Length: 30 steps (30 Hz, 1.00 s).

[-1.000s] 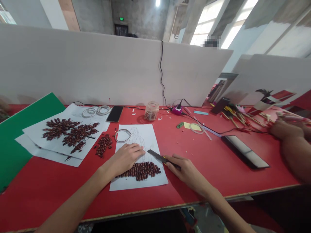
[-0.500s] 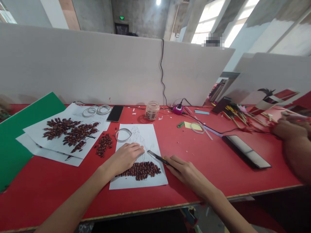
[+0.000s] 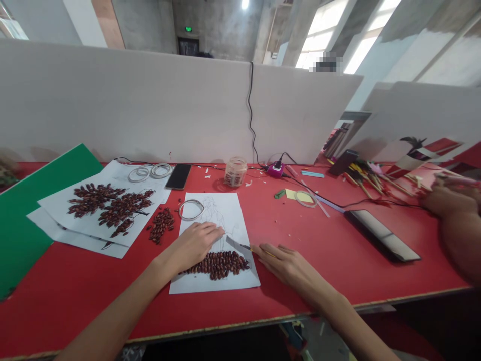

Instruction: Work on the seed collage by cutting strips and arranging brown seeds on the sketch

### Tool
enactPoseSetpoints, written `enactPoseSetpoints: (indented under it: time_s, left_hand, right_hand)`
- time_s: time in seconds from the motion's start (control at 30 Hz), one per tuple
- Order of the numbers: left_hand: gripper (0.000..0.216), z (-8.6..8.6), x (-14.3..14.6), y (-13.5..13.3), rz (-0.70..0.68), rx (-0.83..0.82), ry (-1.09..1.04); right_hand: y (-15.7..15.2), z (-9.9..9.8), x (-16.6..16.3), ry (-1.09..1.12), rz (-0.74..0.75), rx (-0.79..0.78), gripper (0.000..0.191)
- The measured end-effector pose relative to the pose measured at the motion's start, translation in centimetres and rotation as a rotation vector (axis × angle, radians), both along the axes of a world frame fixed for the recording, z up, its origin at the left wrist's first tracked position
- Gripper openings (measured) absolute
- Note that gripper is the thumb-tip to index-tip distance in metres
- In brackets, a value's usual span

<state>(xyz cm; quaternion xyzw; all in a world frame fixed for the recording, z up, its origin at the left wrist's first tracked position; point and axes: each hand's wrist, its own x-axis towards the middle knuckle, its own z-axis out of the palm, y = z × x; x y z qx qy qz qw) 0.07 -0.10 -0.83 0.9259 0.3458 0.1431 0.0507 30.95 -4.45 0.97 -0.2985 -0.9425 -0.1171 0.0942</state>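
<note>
My left hand [image 3: 195, 243] lies flat, fingers together, on a white sheet [image 3: 229, 213] with a faint line drawing. A patch of dark red-brown seeds [image 3: 220, 264] is laid on the sheet just below that hand. My right hand [image 3: 285, 263] rests on the red table at the sheet's right edge and grips a slim dark tool with a yellow band [image 3: 240, 245]. The tool's tip points left, close to my left fingertips. A white tape ring [image 3: 191, 209] sits at the sheet's top left corner.
A loose seed pile [image 3: 161, 224], seed-covered sheets [image 3: 108, 205], a green board [image 3: 26, 210], a phone [image 3: 178, 176], a glass jar [image 3: 235, 172], a pink plug with cables [image 3: 275, 170] and a dark flat bar [image 3: 381, 234] lie on the red table [image 3: 300, 235]. Another person's arm [image 3: 456, 220] is at far right.
My right hand has slid the tool leftward, so its tip now lies nearer my left fingertips. My left hand has stayed on the sheet.
</note>
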Motion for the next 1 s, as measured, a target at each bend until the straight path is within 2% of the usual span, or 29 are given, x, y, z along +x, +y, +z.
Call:
enactPoseSetpoints:
  time_s: [0.27, 0.43, 0.53, 0.6, 0.7, 0.8, 1.0]
  left_hand:
    - [0.041, 0.5, 0.3, -0.2, -0.003, 0.035, 0.082]
    - [0.045, 0.8, 0.3, -0.5, 0.003, 0.076, 0.147]
    - [0.047, 0.9, 0.4, -0.7, 0.012, 0.099, 0.182]
    - [0.047, 0.9, 0.4, -0.7, 0.01, 0.103, 0.198]
    - [0.046, 0.6, 0.4, -0.7, 0.002, 0.107, 0.206]
    - [0.045, 0.3, 0.3, -0.6, -0.001, 0.108, 0.2]
    - [0.044, 0.3, 0.2, -0.7, -0.002, 0.103, 0.194]
  right_hand:
    - [0.2, 0.2, 0.1, 0.004, 0.02, 0.026, 0.035]
    - [0.5, -0.1, 0.6, 0.044, 0.017, -0.03, 0.042]
    - [0.4, -0.5, 1.1, 0.118, 0.006, -0.101, 0.042]
    - [0.2, -0.5, 1.3, 0.221, -0.052, -0.182, 0.037]
    - [0.0, 0.3, 0.8, 0.443, -0.194, -0.391, 0.032]
    - [0.0, 1.2, -0.2, 0.531, -0.258, -0.554, 0.031]
    - [0.2, 1.0, -1.0, 0.537, -0.247, -0.581, 0.033]
